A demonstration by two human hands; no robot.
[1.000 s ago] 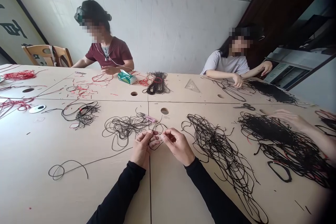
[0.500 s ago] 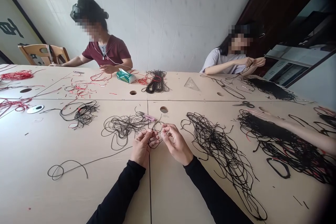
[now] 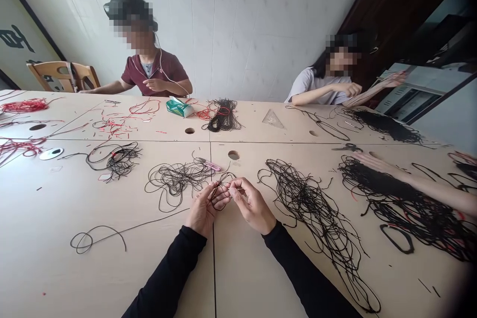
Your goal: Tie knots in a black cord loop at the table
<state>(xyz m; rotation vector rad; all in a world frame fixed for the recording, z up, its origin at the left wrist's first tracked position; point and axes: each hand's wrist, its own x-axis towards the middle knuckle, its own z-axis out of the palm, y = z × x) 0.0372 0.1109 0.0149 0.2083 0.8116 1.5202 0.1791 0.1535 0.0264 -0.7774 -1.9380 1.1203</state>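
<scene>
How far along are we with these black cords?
Done: no finished piece clearly shows. In hand: left hand and right hand pinch one looped black cord. Left: the big tangled pile beside the right hand looks untouched.

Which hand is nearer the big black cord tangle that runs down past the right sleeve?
Right. The right hand sits just left of the cord tangle, apart from it; the left hand is farther off, beyond the right hand. Both pinch a thin black cord.
</scene>
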